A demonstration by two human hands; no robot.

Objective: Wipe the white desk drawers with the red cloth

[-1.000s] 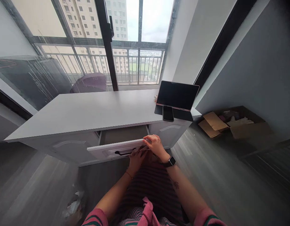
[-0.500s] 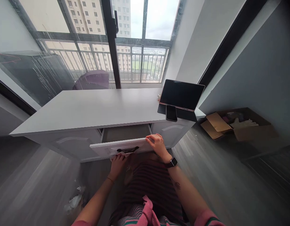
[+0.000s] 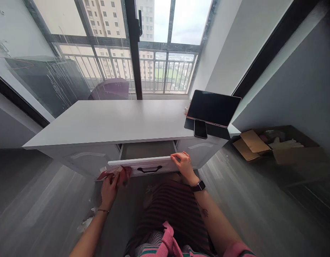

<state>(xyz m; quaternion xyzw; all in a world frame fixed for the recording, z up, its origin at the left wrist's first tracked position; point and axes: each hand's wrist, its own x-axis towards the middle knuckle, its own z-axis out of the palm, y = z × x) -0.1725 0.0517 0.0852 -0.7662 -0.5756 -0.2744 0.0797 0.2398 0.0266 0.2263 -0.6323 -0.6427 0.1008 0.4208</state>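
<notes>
A white drawer (image 3: 143,163) is pulled partway out of a white cabinet (image 3: 122,119), and its inside shows a bare grey bottom. My right hand (image 3: 184,165) grips the top edge of the drawer front near its right end, fingertips over the rim. At the drawer front's left end, my left hand (image 3: 110,187) is closed on a reddish cloth (image 3: 124,174), which lies against the panel. The dark drawer handle (image 3: 149,169) shows between my hands, touched by neither.
A tablet (image 3: 214,108) stands propped on the cabinet's right end, with a phone (image 3: 200,129) before it. An open cardboard box (image 3: 295,153) sits on the floor at right. White crumpled scraps (image 3: 87,223) lie on the floor at left. Behind the cabinet are windows.
My left hand has moved left with the cloth, from below the handle to the drawer front's left end. The right hand keeps its hold. The view has shifted slightly.
</notes>
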